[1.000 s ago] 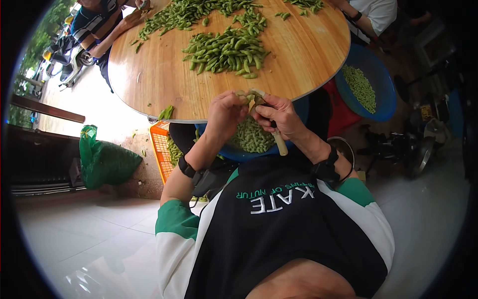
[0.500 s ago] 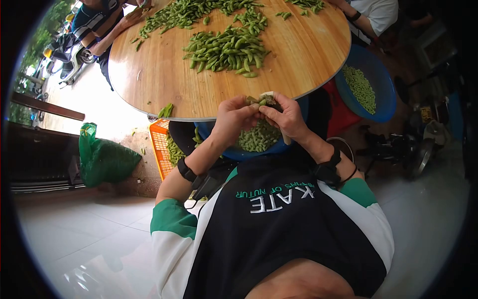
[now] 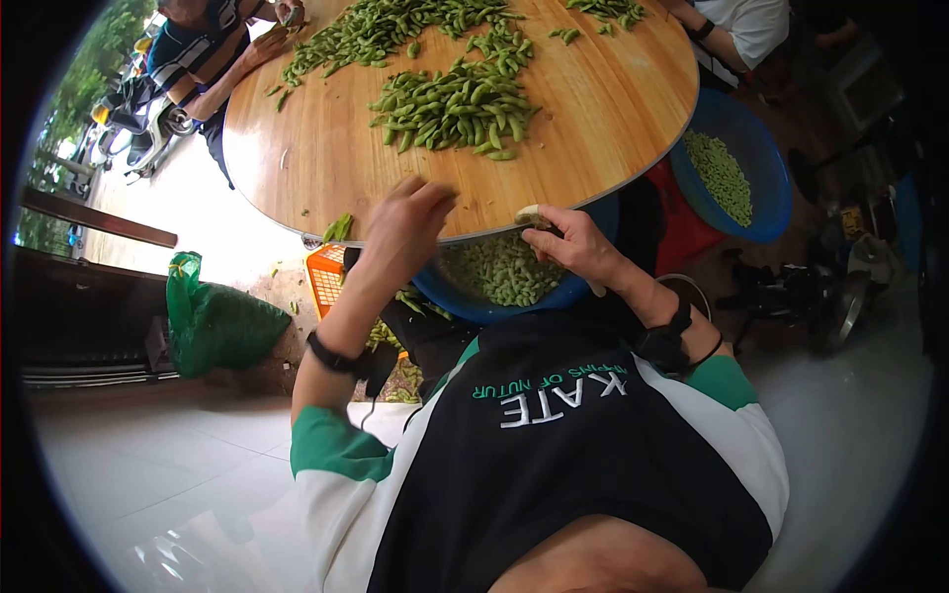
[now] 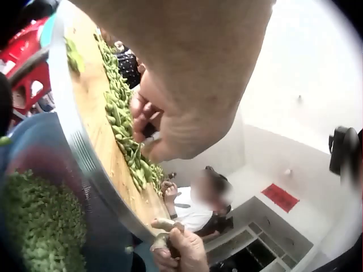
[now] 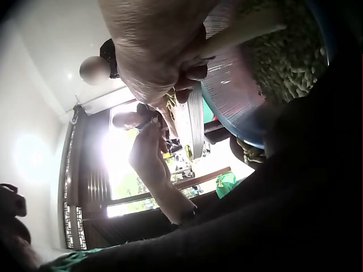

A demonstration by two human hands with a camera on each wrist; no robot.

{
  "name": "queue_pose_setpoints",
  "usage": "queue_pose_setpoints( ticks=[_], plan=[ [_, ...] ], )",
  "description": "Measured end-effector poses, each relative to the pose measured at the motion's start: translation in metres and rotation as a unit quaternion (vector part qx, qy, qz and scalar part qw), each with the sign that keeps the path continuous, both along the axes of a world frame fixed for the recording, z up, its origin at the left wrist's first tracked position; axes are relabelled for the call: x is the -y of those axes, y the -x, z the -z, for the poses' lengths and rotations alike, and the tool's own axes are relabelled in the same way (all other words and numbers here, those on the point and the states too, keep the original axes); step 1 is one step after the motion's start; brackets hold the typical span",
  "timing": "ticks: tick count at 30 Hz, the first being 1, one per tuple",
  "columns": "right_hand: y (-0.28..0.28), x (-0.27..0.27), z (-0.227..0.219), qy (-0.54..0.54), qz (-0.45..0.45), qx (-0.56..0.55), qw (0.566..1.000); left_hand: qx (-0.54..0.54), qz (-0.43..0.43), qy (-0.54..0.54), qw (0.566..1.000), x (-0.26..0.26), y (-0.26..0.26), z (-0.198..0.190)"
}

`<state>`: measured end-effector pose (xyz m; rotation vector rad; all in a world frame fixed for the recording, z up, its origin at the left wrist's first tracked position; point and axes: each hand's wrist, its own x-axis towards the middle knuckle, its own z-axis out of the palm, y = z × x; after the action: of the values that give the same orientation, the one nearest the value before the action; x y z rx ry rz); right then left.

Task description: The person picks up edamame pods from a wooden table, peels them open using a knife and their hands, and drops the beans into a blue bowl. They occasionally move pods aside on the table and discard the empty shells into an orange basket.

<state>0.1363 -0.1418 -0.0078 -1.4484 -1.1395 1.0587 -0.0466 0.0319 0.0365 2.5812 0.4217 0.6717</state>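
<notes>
My left hand (image 3: 405, 222) is over the table's near edge, blurred, fingers loosely bent; no held thing shows in it. In the left wrist view its fingers overlap the pile of green soybean pods (image 4: 119, 116). My right hand (image 3: 578, 245) grips a tool with a long pale handle (image 5: 244, 35), whose working end is hidden by the fingers. A pale cover (image 3: 531, 213) sits on a fingertip of that hand. Below both hands is a blue basin (image 3: 465, 312) of shelled green beans (image 3: 509, 272).
The round wooden table (image 3: 326, 128) bears a near heap of pods (image 3: 455, 109) and more behind. Another blue basin (image 3: 769, 203) with beans stands at right. An orange crate (image 3: 324, 280) and a green bag (image 3: 222, 321) are at left. Two people sit across the table.
Both hands were together over the basin, working on a pod. Now the left hand has parted from the right and swung left and forward over the table edge; the right still holds the tool.
</notes>
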Motion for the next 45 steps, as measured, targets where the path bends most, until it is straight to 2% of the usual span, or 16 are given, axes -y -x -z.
queue_pose_setpoints(
  ticks=[5,9,13,14,15,22,26,30,35,37,38,40,41,43,44,45],
  plan=[
    [-0.009,0.007,0.004,0.004,0.031,-0.140,0.990,0.009,0.020,-0.020,1.000,-0.022,-0.096,0.050],
    [-0.016,0.007,0.010,-0.022,0.048,-0.183,0.982,0.063,-0.020,-0.113,0.991,-0.027,-0.104,0.065],
    [-0.019,0.001,0.015,-0.044,0.081,-0.212,0.973,0.140,0.016,-0.094,0.985,-0.023,-0.092,0.060],
    [-0.019,0.001,0.016,-0.053,0.076,-0.203,0.975,0.108,0.008,0.213,0.971,-0.014,-0.085,0.052],
    [-0.016,0.001,0.017,-0.054,0.080,-0.206,0.974,0.064,-0.007,0.501,0.863,-0.004,-0.078,0.044],
    [0.000,-0.007,0.006,-0.076,0.031,-0.298,0.951,0.088,-0.009,0.668,0.739,0.024,-0.062,0.045],
    [0.001,-0.006,0.006,-0.078,0.010,-0.346,0.935,0.090,0.015,0.663,0.743,0.022,-0.056,0.045],
    [0.003,-0.007,0.003,-0.066,0.018,-0.353,0.933,0.134,0.046,0.594,0.792,0.024,-0.054,0.051],
    [0.009,-0.009,0.002,-0.089,0.071,-0.266,0.957,0.176,0.048,0.545,0.819,0.025,-0.053,0.048],
    [0.006,-0.008,0.001,-0.091,0.038,-0.303,0.948,0.125,0.140,0.735,0.651,0.016,-0.050,0.045],
    [0.005,-0.008,0.000,-0.092,0.005,-0.339,0.936,0.126,0.140,0.735,0.651,0.014,-0.050,0.047],
    [0.001,-0.006,0.005,-0.078,0.006,-0.323,0.943,0.095,0.170,0.833,0.518,0.013,-0.049,0.054],
    [-0.001,-0.006,0.006,-0.064,0.009,-0.307,0.950,0.095,0.170,0.833,0.518,0.013,-0.050,0.057],
    [0.000,-0.003,0.001,-0.051,0.012,-0.344,0.938,0.097,0.069,0.678,0.726,0.018,-0.051,0.056],
    [0.000,-0.002,-0.002,-0.038,0.015,-0.380,0.924,0.097,0.069,0.677,0.726,0.020,-0.049,0.054],
    [-0.001,-0.002,-0.001,-0.038,0.016,-0.381,0.924,0.119,0.075,0.448,0.883,0.024,-0.047,0.045]
  ],
)
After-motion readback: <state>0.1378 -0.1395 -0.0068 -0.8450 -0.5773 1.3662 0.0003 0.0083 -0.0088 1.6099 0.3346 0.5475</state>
